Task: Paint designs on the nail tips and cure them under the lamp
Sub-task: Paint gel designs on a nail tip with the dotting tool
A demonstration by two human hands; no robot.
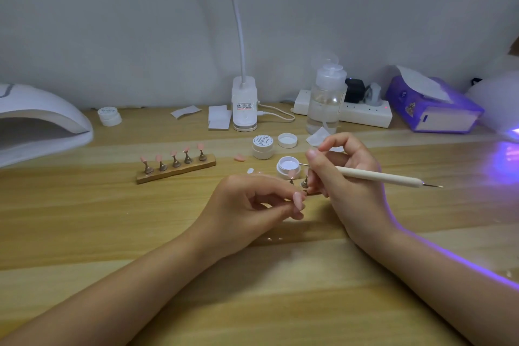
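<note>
The wooden worktop (pixel 84 233) is wide, with lots of bare room near the person. A big white lamp (pixel 42 121) sits at the left edge with its mouth open toward the middle. I think that makes it easy to slide nails in. A second lamp (pixel 497 104) glows purple at the right edge.

A wooden stand (pixel 176 170) holds 5 pink nail tips (pixel 172 153) up on little pegs, likely so wet paint touches nothing. It sits well apart from the hands, so arms can move without bumping it.

The right hand (pixel 345 177) pinches a thin white dotting pen (pixel 379 175), with its tip next to an open jar (pixel 288 167). The jar is close, maybe for quick dips.

The left hand (pixel 252 202) pinches 1 pink nail tip (pixel 298 200) in its curled fingers, just beside a small peg (pixel 304 182). I think it is holding the tip steady for painting.
</note>
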